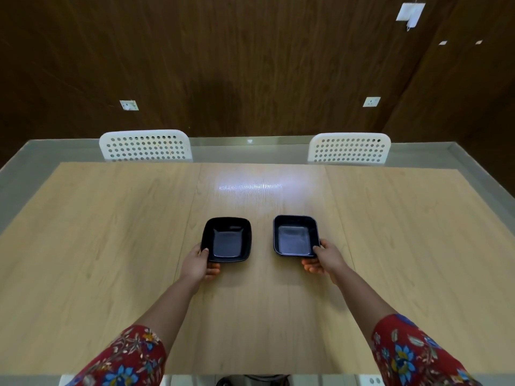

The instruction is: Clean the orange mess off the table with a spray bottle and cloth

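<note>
Glossy black dishes (226, 239); pale wood-grain table (111, 246).

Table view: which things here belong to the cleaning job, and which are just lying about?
Job: table, left hand, right hand; the cleaning tools and the mess are not in view.
Just about: left bowl, right bowl, both held; left chair, right chair.

A single wide-angle head view looks forward and down over the table (111, 246) from its near edge. The hands (199, 264) reach out at mid-frame, two chairs (145, 146) and the wall fill the upper half.
</note>
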